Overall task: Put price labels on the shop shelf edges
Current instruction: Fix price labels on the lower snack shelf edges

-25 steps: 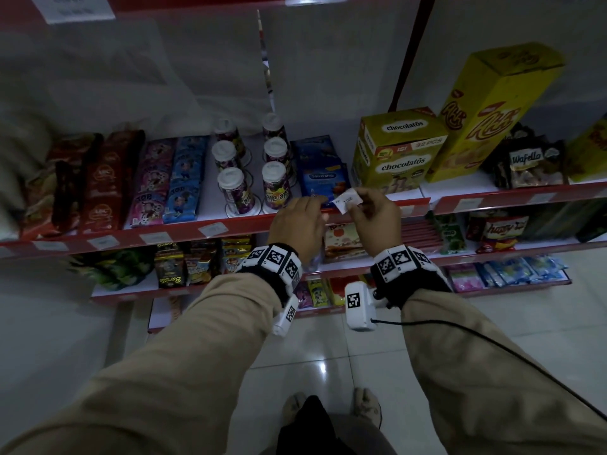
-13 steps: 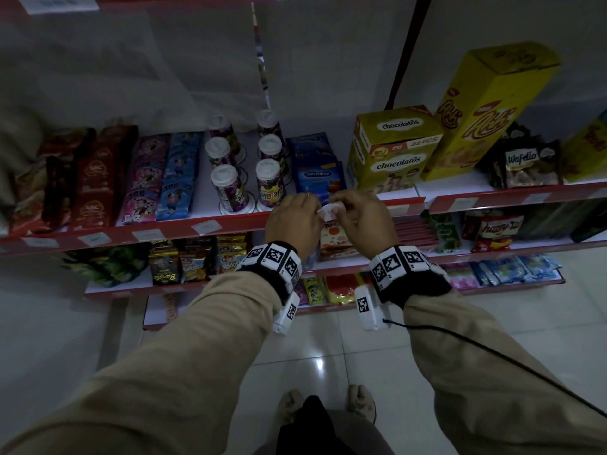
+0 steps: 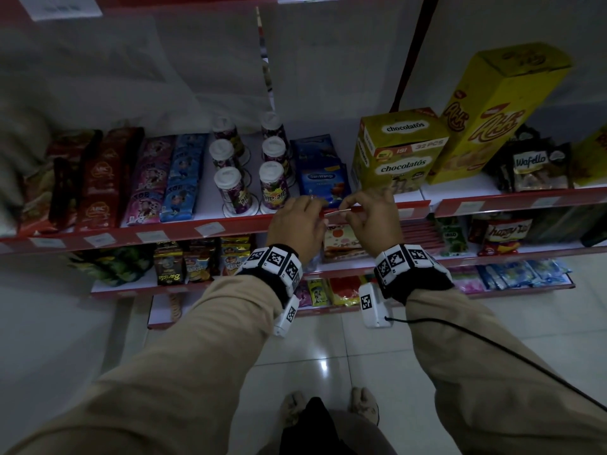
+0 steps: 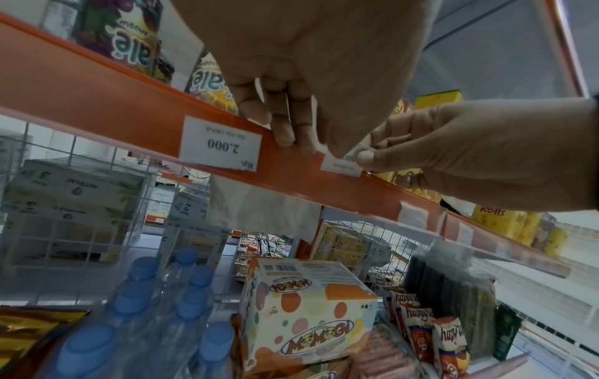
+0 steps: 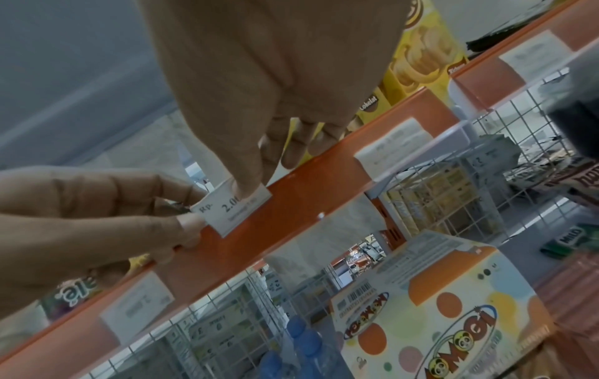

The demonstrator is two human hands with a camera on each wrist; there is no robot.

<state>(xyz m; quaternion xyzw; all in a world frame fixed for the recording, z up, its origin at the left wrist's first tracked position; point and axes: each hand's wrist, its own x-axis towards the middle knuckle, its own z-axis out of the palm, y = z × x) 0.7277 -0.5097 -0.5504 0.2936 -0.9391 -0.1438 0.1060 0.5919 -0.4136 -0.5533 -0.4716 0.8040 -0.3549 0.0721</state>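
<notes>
Both hands, L hand [image 5: 81, 212] & R hand [image 5: 259, 84], pinch price label [image 5: 235, 205] against shelf edge [image 5: 308, 195].

1. The red-edged shelf [image 3: 184, 229] carries snack packets [image 3: 98, 178], six lidded cups [image 3: 235, 188], blue packs [image 3: 323, 174] and yellow boxes [image 3: 399, 152].
2. The lower shelf [image 3: 345, 267] carries a spotted box [image 4: 308, 315], water bottles [image 4: 139, 307] and snack bags [image 3: 501, 233].
</notes>
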